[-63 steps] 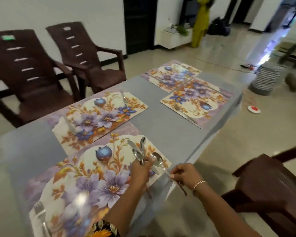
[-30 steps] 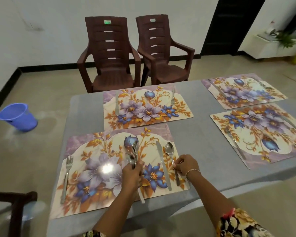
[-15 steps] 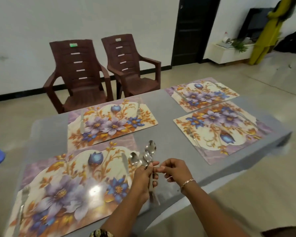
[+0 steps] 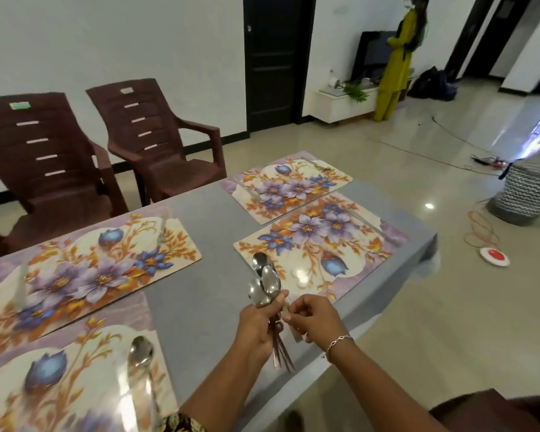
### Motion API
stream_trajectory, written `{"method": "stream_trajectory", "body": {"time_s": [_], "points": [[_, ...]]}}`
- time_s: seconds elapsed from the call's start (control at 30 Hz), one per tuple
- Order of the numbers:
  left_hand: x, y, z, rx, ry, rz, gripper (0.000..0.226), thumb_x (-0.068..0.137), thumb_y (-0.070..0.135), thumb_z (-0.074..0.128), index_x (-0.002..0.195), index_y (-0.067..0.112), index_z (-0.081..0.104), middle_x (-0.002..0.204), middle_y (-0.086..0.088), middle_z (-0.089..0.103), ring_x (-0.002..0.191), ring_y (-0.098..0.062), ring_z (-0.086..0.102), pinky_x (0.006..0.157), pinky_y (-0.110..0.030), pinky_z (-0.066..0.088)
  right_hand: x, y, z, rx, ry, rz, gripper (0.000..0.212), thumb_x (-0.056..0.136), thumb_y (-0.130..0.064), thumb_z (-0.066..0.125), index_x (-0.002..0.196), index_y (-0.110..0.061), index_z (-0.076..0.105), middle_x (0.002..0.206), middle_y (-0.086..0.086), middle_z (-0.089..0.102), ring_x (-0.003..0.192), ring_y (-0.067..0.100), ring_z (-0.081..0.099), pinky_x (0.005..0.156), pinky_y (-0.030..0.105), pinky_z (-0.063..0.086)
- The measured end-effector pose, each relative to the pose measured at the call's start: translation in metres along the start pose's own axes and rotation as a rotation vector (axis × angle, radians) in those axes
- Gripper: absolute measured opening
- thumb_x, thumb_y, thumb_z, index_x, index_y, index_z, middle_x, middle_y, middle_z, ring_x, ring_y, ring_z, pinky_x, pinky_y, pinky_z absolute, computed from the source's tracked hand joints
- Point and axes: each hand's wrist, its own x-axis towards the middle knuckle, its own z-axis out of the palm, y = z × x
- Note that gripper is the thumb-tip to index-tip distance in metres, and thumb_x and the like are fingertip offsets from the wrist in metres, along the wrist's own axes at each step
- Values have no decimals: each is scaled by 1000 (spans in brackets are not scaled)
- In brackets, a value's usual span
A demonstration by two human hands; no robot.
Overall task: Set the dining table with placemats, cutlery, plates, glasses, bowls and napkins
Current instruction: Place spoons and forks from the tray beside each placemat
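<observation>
Mostly buried in the hands (image 4: 256,327) (image 4: 313,318): spoon handles (image 4: 280,353).

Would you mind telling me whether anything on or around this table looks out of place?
Nothing on the table stands out; the placemats lie flat. Beside it, though, a red-and-white disc and a tangle of wire lie loose on the floor, where someone could trip.

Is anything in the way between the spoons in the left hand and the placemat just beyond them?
Nothing visible. The left hand holds the spoons over bare grey table, close to the edge of that placemat; the right hand pinches one handle.
</observation>
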Motion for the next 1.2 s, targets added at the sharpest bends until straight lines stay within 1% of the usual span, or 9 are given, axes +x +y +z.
{"method": "stream_trajectory", "body": {"time_s": [0.13,0.23,0.33,0.43,0.73,0.87,0.93,1.07,1.2], "points": [[42,2,35,-46,-22,-16,15,83,2,63,97,0,67,65,-4,62,44,-9,47,36,-17,35,47,8,-31,32,-7,42,21,82,-6,66,65,-14,56,59,1,55,52,9,50,41,16,41],[75,5,61,-84,-3,-43,8,86,1,60,91,0,66,67,-6,62,43,-7,40,35,-16,31,82,12,-60,63,-3,87,21,83,1,63,66,-10,55,58,2,53,48,6,47,40,14,39],[102,13,82,-95,7,-61,8,86,1,60,87,0,68,58,-3,62,38,-6,39,33,-15,29,116,19,-97,69,25,141,19,82,7,60,68,-4,54,57,5,49,39,3,44,38,15,38],[131,25,101,-111,26,-50,7,86,0,60,85,0,67,52,-1,60,35,-4,37,32,-14,27,148,29,-137,60,74,202,26,82,12,56,64,-7,53,55,6,48,43,8,44,38,15,38],[182,25,137,-129,60,-57,13,89,0,55,80,0,65,47,0,56,32,-2,38,31,-11,26,229,72,-231,-109,140,338,25,84,11,56,66,-7,56,58,6,49,52,17,44,37,15,42],[192,19,153,-120,74,-56,16,92,2,51,82,-1,64,45,1,53,31,-3,38,30,-12,25,267,88,-264,-240,171,363,34,82,9,58,56,-13,57,53,4,50,52,19,46,53,29,45],[198,15,163,-136,96,-59,16,92,3,51,83,-1,65,46,0,54,32,-4,39,30,-12,26,283,93,-278,-277,171,372,34,81,7,60,54,-15,57,50,3,50,50,20,47,51,27,44],[206,6,187,-98,174,-55,14,90,5,56,82,1,66,47,1,57,33,-3,40,32,-11,28,306,103,-296,-327,107,375,29,80,5,62,57,-12,61,55,2,55,55,20,51,59,31,48],[214,1,209,-128,219,-36,12,89,4,56,83,-1,65,46,0,56,33,-4,40,33,-12,29,317,106,-306,-314,25,384,19,83,3,60,69,-9,64,57,6,55,49,18,50,52,27,49]]}}
